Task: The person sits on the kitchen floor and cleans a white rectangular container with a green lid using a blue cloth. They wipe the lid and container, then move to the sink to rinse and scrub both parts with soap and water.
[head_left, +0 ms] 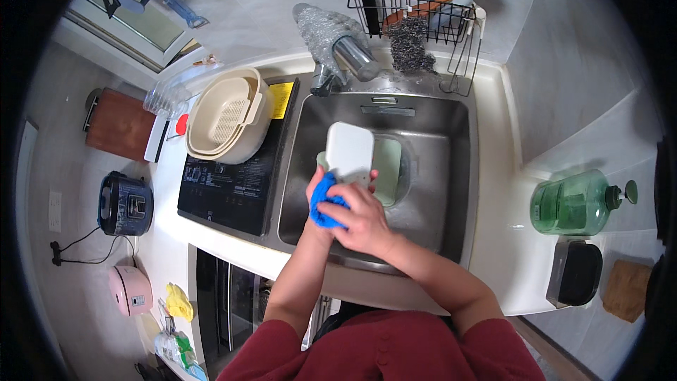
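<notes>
Over the steel sink (423,211), my left hand (313,185) holds a white rounded rectangular container (350,149) from beneath, its fingertips showing at the right edge. My right hand (362,217) grips a bright blue cloth (323,203) at the near end of the container, above my left palm and wrist. Below, a pale green rectangular container or lid (388,172) lies in the sink, partly covered by the white one. The faucet (355,58), wrapped in bubble plastic, stands behind the basin.
Nested beige colanders (227,116) sit on a black cooktop (222,190) to the left. A wire rack (412,5) with utensils and a metal scourer (410,45) hangs behind. On the right stand a green pump bottle (571,203) and a dark container (576,273).
</notes>
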`<state>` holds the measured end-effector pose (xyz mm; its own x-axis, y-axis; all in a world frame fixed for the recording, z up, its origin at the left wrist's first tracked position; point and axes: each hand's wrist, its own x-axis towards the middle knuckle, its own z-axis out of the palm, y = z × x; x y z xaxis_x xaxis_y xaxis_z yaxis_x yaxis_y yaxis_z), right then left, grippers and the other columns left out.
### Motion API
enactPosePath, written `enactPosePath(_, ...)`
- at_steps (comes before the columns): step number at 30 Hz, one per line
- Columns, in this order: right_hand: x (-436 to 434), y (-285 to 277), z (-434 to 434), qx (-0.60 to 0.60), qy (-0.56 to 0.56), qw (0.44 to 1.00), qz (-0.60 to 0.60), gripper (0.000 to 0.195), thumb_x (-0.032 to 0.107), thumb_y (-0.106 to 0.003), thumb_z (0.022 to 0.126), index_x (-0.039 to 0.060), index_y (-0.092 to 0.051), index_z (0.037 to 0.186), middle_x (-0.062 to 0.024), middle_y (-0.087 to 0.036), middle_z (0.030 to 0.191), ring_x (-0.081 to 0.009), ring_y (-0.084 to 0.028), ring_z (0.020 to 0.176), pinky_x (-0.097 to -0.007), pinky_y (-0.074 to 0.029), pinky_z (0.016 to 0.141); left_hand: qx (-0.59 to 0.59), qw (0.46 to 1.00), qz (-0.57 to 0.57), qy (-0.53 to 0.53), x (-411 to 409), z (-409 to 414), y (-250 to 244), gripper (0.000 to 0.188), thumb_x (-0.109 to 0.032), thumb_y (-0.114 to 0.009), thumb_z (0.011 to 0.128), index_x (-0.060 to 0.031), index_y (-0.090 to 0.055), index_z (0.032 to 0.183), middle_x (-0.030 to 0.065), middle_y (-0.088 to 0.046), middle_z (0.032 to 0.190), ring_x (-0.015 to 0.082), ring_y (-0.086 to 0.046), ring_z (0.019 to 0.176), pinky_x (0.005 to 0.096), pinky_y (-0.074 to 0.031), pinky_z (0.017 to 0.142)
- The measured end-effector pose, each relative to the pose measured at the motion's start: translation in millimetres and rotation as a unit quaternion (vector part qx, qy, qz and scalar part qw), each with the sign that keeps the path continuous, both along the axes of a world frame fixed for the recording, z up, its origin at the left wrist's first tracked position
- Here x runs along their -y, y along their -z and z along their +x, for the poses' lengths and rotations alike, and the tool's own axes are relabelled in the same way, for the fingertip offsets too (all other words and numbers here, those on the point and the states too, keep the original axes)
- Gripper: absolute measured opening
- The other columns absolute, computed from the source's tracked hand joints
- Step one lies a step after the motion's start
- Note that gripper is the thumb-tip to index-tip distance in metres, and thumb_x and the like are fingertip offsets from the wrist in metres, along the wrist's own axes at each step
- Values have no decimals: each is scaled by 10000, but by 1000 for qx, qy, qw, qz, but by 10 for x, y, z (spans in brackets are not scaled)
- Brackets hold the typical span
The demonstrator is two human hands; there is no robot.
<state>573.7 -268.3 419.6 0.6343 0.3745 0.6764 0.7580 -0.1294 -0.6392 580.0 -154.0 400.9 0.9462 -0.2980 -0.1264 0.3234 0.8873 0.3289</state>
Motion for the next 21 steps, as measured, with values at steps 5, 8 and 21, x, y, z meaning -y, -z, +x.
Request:
enactPosePath(5, -95, 82, 105, 88, 91, 988, -86, 340, 84, -646, 556, 106, -627, 894, -46, -529, 942, -225, -532, 796, -331, -469, 639, 45, 998, -31, -40, 132, -56, 60, 727, -568, -444, 815, -91, -315, 1349, 158, -390, 1320, 336, -468, 1065, 452, -377, 934)
enactPosePath(8, -73, 32, 467, -66, 222, 965, -120, 292, 72, -619, 629, 88, -579, 918, -66, -508, 975, -282, -523, 903, -395, -475, 694, -56, 989, 66, -124, 33, -149, 273, 607, -462, -480, 829, -96, -399, 1306, 134, -471, 1269, 280, -463, 1149, 410, -346, 996)
enactPosePath(21, -228, 81, 263, -77, 150, 984, -61, 252, 113, -630, 676, 67, -563, 915, -85, -483, 952, -298, -543, 849, -421, -483, 642, -19, 994, -64, -82, 205, -134, -25, 568, -402, -440, 814, -68, -411, 1273, 150, -446, 1288, 290, -480, 1114, 389, -419, 915)
